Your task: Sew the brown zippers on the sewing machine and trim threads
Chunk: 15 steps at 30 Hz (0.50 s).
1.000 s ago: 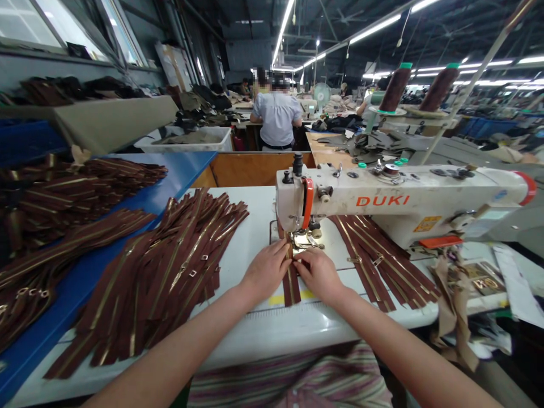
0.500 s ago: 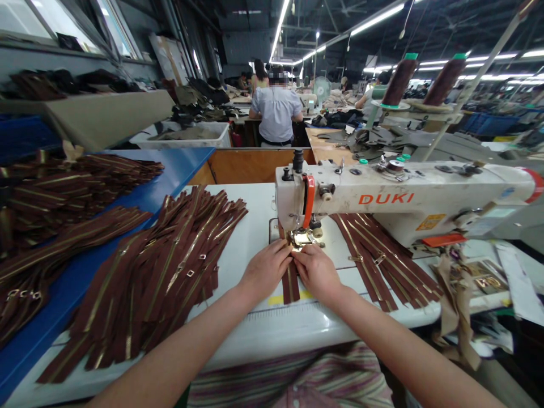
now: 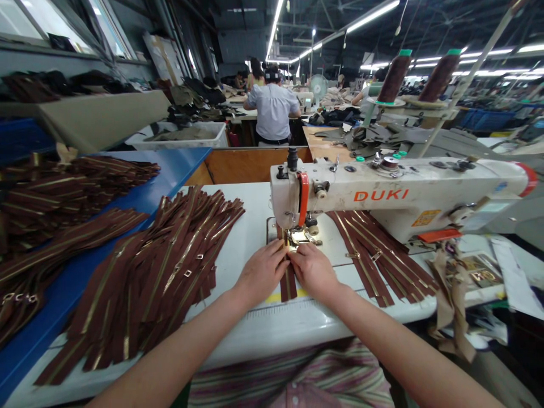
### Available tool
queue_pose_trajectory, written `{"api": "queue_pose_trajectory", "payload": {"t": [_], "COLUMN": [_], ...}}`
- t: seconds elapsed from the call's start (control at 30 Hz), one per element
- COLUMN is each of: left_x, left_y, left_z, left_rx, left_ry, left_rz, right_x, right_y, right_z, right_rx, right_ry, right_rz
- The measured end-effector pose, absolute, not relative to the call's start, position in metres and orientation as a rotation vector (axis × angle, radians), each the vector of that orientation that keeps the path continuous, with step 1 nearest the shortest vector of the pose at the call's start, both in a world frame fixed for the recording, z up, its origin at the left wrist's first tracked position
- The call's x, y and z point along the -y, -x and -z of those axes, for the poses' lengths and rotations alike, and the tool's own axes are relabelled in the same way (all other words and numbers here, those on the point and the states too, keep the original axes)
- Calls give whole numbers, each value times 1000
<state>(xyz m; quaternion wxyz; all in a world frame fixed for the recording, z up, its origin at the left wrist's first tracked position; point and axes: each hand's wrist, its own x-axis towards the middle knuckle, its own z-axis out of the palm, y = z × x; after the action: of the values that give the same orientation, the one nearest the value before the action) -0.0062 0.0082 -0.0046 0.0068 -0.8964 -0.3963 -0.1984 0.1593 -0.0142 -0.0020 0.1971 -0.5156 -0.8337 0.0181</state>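
Observation:
Under the needle area of a white sewing machine (image 3: pixel 382 192) lies a brown zipper (image 3: pixel 288 285), its lower end hanging toward me between my hands. My left hand (image 3: pixel 262 271) presses along the zipper's left side, fingers together near the presser foot (image 3: pixel 301 238). From the right, my right hand (image 3: pixel 313 269) pinches the same zipper, its thumb and forefinger close to the left fingertips. The fingers cover the part of the zipper just in front of the foot.
A large heap of brown zippers (image 3: pixel 157 277) lies left on the machine table, and more sit on a blue surface (image 3: pixel 170 170). Other zippers (image 3: pixel 374 260) fan out under the machine arm. Thread cones (image 3: pixel 395 76) stand behind. A person (image 3: pixel 274 110) sits ahead.
The whole view has shifted slightly, so things appear a little further left. Both hands stay on the zipper at the presser foot, with hardly any change in their grip.

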Motion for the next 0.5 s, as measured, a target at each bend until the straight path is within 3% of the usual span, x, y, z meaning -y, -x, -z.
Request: {"api": "queue_pose_trajectory", "payload": {"t": [0.27,0.5], "left_x": [-8,-20], "left_y": [4,4], "left_z": [4,3], "left_rx": [1265,1194], "left_ry": [2788,2826], "left_rz": [580,578], "right_x": [13,-37], "right_y": [-169,-201], "right_z": [-3,-9], "right_rx": [2329,1900], "right_ry": [1369,1433], "right_rz": [-173,-438]}}
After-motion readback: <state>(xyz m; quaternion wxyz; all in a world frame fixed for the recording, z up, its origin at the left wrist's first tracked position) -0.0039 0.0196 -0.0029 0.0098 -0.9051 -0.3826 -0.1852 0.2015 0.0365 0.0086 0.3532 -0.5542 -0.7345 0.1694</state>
